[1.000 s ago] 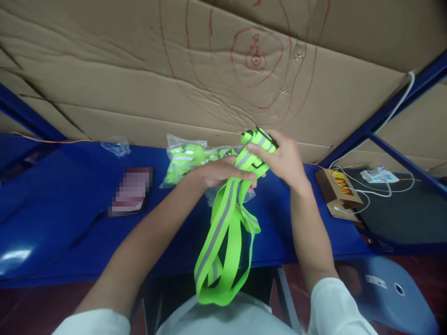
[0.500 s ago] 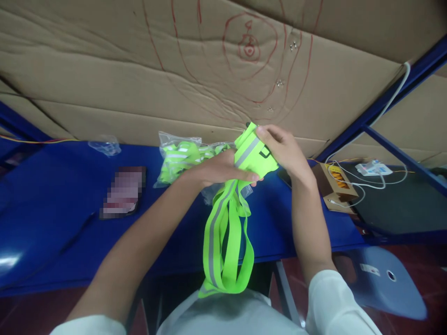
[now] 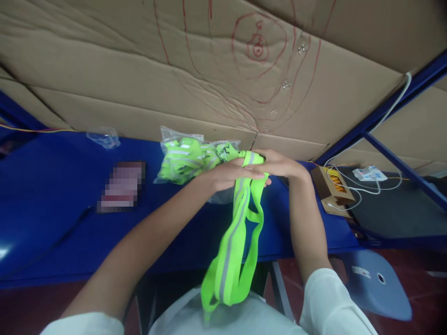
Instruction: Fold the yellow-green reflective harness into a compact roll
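Note:
A neon green reflective strap (image 3: 228,251) with a grey stripe hangs in long loops from my hands down to my lap. My left hand (image 3: 232,174) is closed round the gathered strap, thumb lying across it. From the right, my right hand (image 3: 277,164) grips the folded upper part of the strap, its fingers partly hidden behind the material. Just behind my left hand, clear plastic bags (image 3: 181,158) filled with similar green straps lie on the blue table (image 3: 167,223).
A phone (image 3: 121,186) with a blurred screen lies left on the table, near a crumpled clear plastic wrapper (image 3: 104,138). At right are an open cardboard box (image 3: 331,188) and white cables (image 3: 366,190). A cardboard wall (image 3: 122,70) stands behind, and a grey-blue stool (image 3: 377,284) sits lower right.
Both hands have moved lower, and the folded upper part of the strap has turned downward between them. My right hand has come over the top of it. The hanging loops have narrowed.

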Tool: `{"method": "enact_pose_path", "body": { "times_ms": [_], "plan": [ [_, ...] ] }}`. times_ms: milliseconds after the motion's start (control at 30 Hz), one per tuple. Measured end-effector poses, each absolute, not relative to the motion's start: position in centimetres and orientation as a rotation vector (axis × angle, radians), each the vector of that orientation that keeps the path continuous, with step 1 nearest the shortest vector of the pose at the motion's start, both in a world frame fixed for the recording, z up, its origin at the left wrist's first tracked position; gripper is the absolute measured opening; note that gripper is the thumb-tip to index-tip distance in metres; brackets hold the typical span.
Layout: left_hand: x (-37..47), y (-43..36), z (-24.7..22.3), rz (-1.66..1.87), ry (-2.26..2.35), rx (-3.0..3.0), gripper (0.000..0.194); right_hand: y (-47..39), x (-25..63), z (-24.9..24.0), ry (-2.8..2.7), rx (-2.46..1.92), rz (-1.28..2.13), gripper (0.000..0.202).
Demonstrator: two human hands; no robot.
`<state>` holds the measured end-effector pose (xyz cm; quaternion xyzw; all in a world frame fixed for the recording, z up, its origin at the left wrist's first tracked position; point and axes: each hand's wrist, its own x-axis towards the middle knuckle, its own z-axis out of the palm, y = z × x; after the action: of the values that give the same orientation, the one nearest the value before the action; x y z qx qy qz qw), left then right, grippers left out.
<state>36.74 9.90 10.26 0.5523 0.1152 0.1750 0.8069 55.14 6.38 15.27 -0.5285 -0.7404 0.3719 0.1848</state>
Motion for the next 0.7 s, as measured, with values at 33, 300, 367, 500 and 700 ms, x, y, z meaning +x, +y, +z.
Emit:
{"method": "enact_pose_path", "body": {
  "times_ms": [33,300,367,500,700],
  "plan": [
    [36.8,10.0,9.9,0.329,0.226,1.115,0.033,6.3,55.2,15.3,-2.074,-1.518,1.004,0.041],
    [36.3,10.5,10.5,0.287,0.067,1.074,0.040,5.8,54.6,15.9,-1.889,-1.469,1.143,0.061],
    [35.9,10.3,11.3,0.320,0.066,1.063,0.039,5.5,54.2,16.1,-1.746,-1.462,1.153,0.068],
    [35.3,10.4,11.6,0.174,0.072,1.243,0.037,5.3,53.7,16.3,-1.782,-1.373,1.055,0.059],
    [35.0,12.1,10.4,0.248,0.102,1.521,0.029,7.7,53.5,13.0,-1.688,-1.521,1.144,0.069]
  ]
}}
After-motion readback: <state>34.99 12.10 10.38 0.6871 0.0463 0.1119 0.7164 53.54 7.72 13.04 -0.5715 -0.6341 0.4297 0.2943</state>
